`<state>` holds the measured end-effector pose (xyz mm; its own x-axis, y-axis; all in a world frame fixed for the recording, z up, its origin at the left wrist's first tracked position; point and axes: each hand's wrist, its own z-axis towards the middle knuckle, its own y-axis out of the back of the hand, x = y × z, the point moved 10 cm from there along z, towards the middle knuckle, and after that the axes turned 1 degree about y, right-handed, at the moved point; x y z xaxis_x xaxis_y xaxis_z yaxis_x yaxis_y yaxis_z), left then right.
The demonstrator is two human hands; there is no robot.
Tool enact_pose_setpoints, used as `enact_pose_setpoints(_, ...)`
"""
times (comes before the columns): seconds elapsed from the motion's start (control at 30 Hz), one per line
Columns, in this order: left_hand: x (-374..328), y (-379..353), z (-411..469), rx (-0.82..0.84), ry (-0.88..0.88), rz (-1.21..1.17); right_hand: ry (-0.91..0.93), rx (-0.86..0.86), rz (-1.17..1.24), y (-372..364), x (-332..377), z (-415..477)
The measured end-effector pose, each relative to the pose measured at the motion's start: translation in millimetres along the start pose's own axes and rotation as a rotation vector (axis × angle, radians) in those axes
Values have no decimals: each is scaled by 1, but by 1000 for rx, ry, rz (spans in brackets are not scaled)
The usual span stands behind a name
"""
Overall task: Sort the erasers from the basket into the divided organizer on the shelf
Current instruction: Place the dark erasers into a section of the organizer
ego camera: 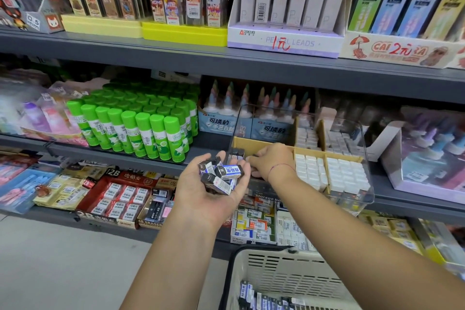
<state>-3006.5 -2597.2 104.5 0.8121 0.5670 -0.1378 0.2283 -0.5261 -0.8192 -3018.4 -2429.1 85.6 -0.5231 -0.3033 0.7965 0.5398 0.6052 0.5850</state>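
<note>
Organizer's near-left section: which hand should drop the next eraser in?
Right: the right hand is at that section of the organizer, while the left hand holds a pile of erasers.

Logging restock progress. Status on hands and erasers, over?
Left hand cups black erasers. Right hand at organizer, front-left compartment; fingers curled, grip unclear. More left in basket. Nothing in the way.

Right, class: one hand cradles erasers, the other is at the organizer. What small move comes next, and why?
Probably the right hand takes another eraser from the left hand: its palm holds several erasers, and the front-left compartment of the organizer has room.
</note>
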Motion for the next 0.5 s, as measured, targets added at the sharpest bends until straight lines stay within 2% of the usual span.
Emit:
enact_pose_setpoints(0.17,-1,2,0,6,14,6,-154,145,284,-4,-4,-7)
enact_pose_setpoints(0.33,0,2,-1,-2,6,12,-371,269,744,-24,-6,-19)
enact_pose_setpoints(0.5,1,2,-1,-10,3,20,-400,346,794,-24,-5,-23)
